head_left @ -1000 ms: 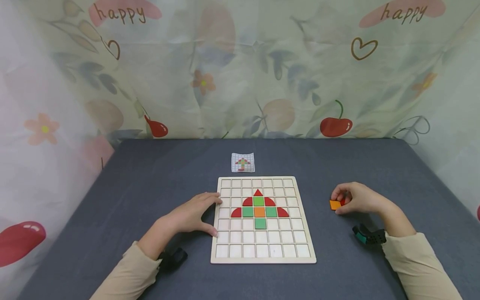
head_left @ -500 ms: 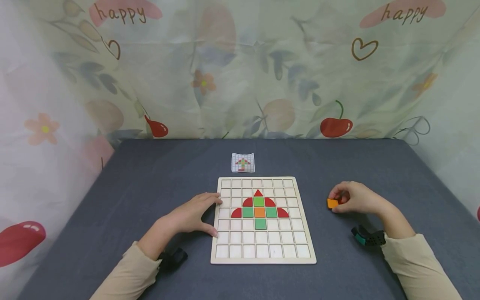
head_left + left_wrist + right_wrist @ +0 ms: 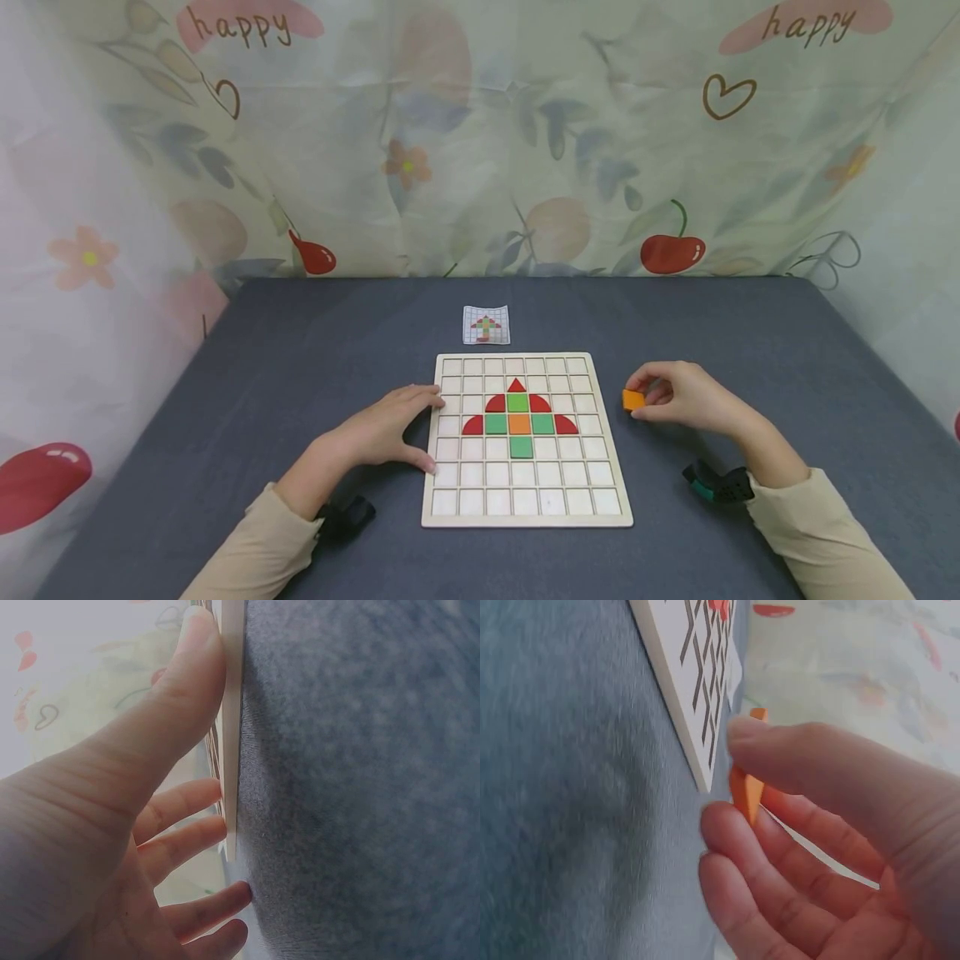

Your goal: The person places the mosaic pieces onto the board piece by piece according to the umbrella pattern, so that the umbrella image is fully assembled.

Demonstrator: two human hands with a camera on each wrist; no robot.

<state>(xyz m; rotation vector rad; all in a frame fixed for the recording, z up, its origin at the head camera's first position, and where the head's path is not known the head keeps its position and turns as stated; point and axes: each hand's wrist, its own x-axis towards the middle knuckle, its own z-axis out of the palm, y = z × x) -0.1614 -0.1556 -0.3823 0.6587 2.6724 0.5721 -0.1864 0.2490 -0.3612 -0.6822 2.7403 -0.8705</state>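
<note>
My right hand [image 3: 686,396] pinches an orange square tile [image 3: 633,401] just off the right edge of the white gridded board [image 3: 617,492]. In the right wrist view the thumb and fingers hold the orange tile [image 3: 748,791] edge-on. On the board, red quarter-round pieces [image 3: 566,425], a red triangle [image 3: 516,386], green squares [image 3: 521,447] and one orange square [image 3: 519,424] form an arrow-like figure. My left hand [image 3: 386,425] rests at the board's left edge, thumb and fingers spread; the left wrist view shows the thumb against the board's side [image 3: 234,735].
A small card [image 3: 486,326] with a printed grid and a coloured figure lies behind the board. Dark grey cloth [image 3: 337,333] covers the table. A patterned curtain [image 3: 480,167] hangs at the back and sides.
My right hand has moved left towards the board with the orange tile. A bit of red seen by its fingers earlier is now out of sight. The left hand stays put.
</note>
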